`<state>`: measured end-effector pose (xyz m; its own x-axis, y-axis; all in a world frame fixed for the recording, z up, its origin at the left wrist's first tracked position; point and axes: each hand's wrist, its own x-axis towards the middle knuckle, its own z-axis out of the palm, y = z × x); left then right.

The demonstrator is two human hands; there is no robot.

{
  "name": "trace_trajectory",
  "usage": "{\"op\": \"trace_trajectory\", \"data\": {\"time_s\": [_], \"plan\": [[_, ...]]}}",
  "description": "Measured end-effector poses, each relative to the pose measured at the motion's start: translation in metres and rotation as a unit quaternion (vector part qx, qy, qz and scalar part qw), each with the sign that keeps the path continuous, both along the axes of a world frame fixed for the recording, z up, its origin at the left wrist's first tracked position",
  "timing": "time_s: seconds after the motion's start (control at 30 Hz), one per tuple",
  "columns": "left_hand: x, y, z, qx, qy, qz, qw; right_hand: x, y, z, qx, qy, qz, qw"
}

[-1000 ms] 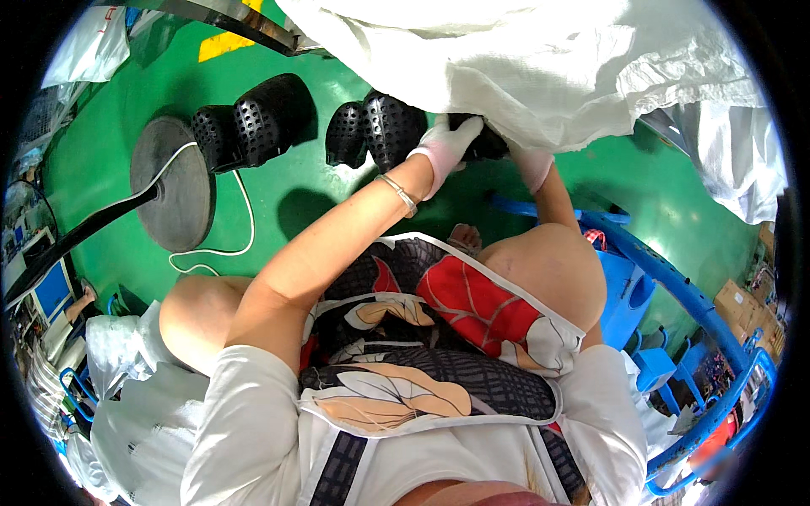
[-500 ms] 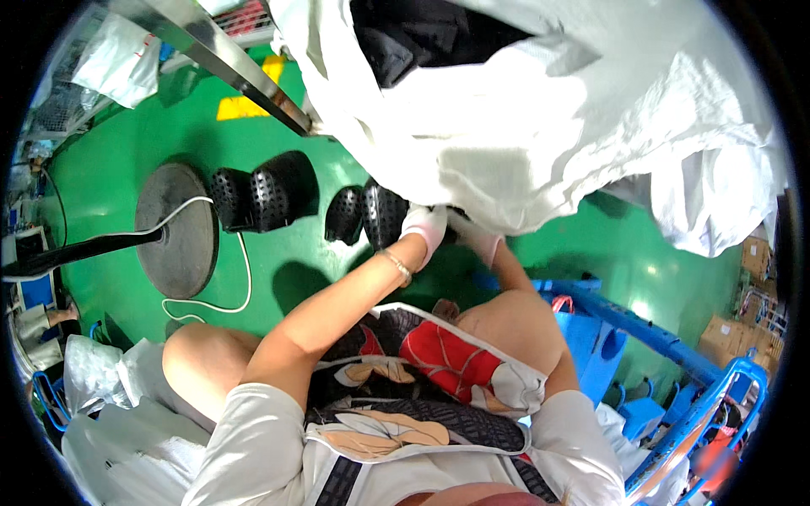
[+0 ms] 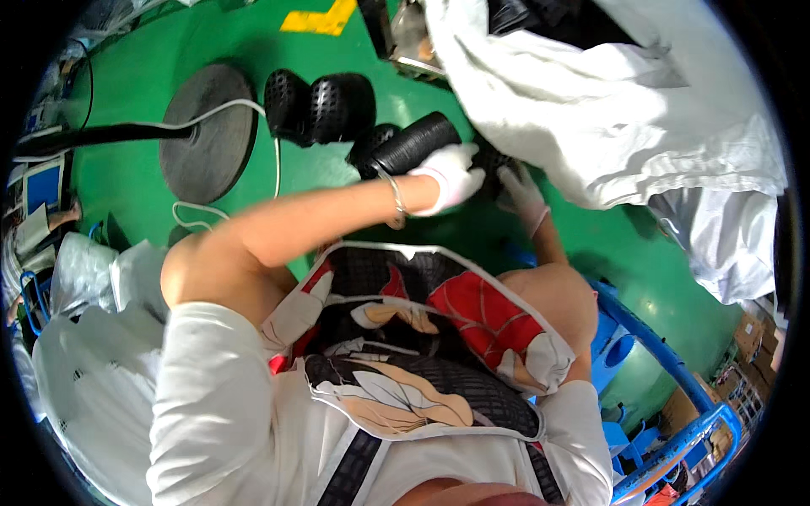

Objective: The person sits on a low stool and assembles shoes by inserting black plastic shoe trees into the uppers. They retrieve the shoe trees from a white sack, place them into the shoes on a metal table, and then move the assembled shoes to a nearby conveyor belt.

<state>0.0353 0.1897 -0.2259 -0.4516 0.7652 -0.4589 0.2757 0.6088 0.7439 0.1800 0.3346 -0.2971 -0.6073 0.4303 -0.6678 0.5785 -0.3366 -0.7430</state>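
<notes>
Below the white cloth (image 3: 607, 110), the left hand (image 3: 451, 175) grips a black shoe (image 3: 413, 145); right hand (image 3: 521, 192) touches another, grip unclear. Lifting slowly and level seems best.

Both gloved hands, left (image 3: 451, 175) and right (image 3: 521, 192), outstretched forward, fingers curled in a grip.

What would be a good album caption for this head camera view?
Seated over a green floor, a person's gloved left hand grips a black perforated shoe while the right hand reaches beneath white cloth.
</notes>
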Motion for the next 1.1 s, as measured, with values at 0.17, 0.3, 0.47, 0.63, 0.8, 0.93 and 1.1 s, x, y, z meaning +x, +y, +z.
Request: {"op": "trace_trajectory", "data": {"time_s": [0.17, 0.3, 0.47, 0.63, 0.8, 0.93, 1.1], "plan": [[-0.060, -0.081, -0.007, 0.008, 0.141, 0.000, 0.990, 0.005, 0.010, 0.009, -0.019, -0.048, 0.003, 0.999], [-0.073, -0.123, -0.020, -0.356, -0.032, -0.033, 0.934, 0.009, 0.016, -0.011, -0.014, 0.021, -0.023, 0.999], [-0.064, -0.160, -0.085, -0.383, -0.372, 0.065, 0.843, 0.004, 0.033, -0.014, 0.085, 0.005, 0.107, 0.991], [-0.026, -0.142, -0.072, -0.254, -0.487, 0.159, 0.820, -0.018, 0.032, 0.043, 0.392, 0.034, 0.247, 0.886], [-0.004, -0.143, -0.083, -0.099, -0.469, 0.185, 0.858, -0.081, -0.003, 0.033, 0.397, 0.062, 0.435, 0.806], [0.011, -0.145, -0.103, -0.082, -0.472, 0.282, 0.831, -0.137, -0.021, 0.027, 0.353, -0.122, 0.614, 0.696], [0.023, -0.124, -0.108, 0.058, -0.538, 0.403, 0.738, -0.150, -0.023, 0.016, 0.284, -0.153, 0.604, 0.729]]}}
